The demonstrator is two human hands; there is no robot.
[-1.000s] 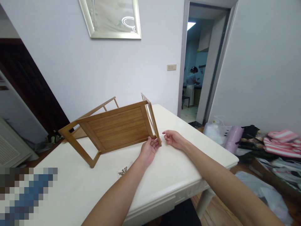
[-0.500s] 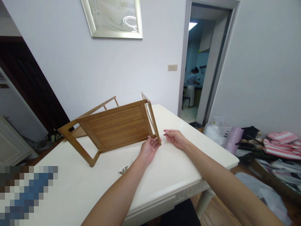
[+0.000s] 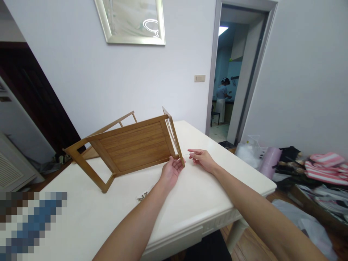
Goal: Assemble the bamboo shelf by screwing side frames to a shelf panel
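Observation:
A brown wooden panel frame [image 3: 137,148] with slatted end pieces stands tilted on its side on the white table [image 3: 214,188]. My left hand [image 3: 171,173] is closed around its lower right corner, thumb in front and fingers underneath. To the right of that corner is my right hand [image 3: 202,159], its fingertips pinching a thin, pale rod that looks like a hex key [image 3: 186,154]. The rod's far end meets the outer side of the end piece; the exact contact is too small to make out. Several screws [image 3: 142,197] lie in a small clear bag, partly behind my left forearm.
A pixelated blue and white patch covers the lower left. Beyond the table's right edge sit a pink roll [image 3: 270,160], striped cloth [image 3: 324,166] and plastic bags [image 3: 304,224] on the floor. In the room past the doorway a person [image 3: 222,96] stands at a counter.
The wooden frame has shifted slightly left, along with my left hand. On my right hand the index finger now stretches out further, while the hand stays in nearly the same place.

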